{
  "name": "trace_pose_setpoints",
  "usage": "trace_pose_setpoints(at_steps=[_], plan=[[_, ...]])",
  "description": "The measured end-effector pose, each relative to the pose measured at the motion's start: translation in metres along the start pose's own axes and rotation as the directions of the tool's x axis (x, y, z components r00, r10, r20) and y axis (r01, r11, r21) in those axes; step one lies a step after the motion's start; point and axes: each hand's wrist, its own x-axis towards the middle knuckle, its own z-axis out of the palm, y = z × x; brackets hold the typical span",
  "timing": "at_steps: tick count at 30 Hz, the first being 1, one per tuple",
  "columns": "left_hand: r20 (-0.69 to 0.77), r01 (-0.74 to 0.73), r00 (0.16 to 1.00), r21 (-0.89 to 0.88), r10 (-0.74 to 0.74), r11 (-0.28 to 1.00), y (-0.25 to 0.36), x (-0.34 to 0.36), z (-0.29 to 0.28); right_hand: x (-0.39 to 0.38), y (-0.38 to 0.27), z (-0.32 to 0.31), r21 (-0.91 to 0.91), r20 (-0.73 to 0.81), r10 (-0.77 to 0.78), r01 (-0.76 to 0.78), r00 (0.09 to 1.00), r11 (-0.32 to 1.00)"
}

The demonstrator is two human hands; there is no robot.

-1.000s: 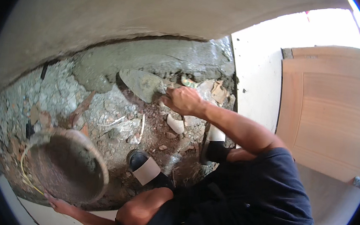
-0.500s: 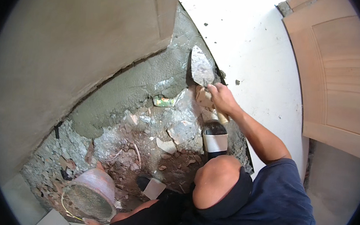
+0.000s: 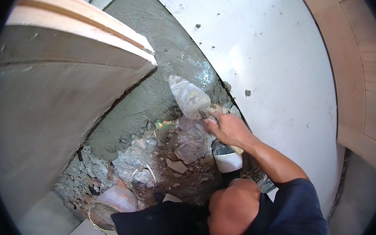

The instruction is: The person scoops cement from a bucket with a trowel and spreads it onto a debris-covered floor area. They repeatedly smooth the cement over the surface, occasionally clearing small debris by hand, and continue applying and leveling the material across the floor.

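My right hand (image 3: 230,129) is closed round the handle of a pointed trowel (image 3: 190,99). The metal blade, smeared with grey mortar, points up and left over the edge of the wet mortar (image 3: 125,123). That grey strip runs along the wall's foot and out to the floor tiles. My left hand is out of sight. Toward the lower left, a mortar-stained bucket (image 3: 120,198) leans over on the rubble with a thin yellowish handle (image 3: 93,223). My dark clothing hides part of it. A crumpled green wrapper (image 3: 165,125) lies at the mortar's near edge.
Broken stones (image 3: 189,151) and soil lie before my shoe (image 3: 228,159). To the left, a wall (image 3: 43,101) ends in a wooden door frame (image 3: 85,21). White floor tiles (image 3: 280,71) with mortar crumbs stretch right, toward a wooden panelled door (image 3: 355,64).
The view has shifted, showing more of the door frame. My right hand has swung the trowel blade leftward over the mortar. My left hand, earlier at the bucket's handle, has left view.
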Motion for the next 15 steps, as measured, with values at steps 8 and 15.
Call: trace_pose_setpoints(at_steps=[8,15], plan=[[-0.004,-0.107,0.994,-0.018,0.107,0.994,0.029,0.001,0.000,0.064,-0.025,-0.048,-0.170,-0.065,0.012,-0.023,0.998,0.985],[-0.026,-0.157,0.987,-0.042,0.156,0.987,0.027,0.012,0.013,0.105,-0.061,-0.064,-0.413,-0.003,-0.134,0.121,0.991,0.903]])
